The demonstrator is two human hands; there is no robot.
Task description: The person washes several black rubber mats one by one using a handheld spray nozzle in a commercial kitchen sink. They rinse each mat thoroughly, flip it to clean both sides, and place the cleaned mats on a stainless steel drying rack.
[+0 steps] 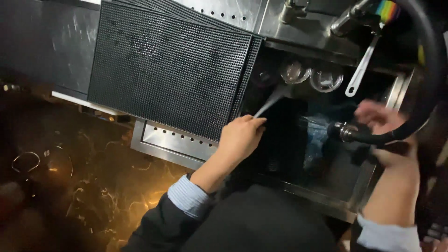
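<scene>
My left hand [240, 136] is closed around a thin metal utensil [270, 101], blurred by motion, over the left side of a steel sink [322, 196]. Next to the black spray hose nozzle [343, 132], my right hand [385, 128] is blurred on the sink's right side; the hose [429, 79] curves up and away. Whether the fingers grip the nozzle is unclear. Two upturned glasses [310, 74] sit at the back of the dark basin.
Black rubber bar mats [168, 70] lie stacked on a perforated steel drainboard [172, 140] left of the sink. A white-handled tool [360, 70] hangs at the back right. A dark marbled counter [93, 186] with wire-rimmed glasses [42, 163] lies at the left.
</scene>
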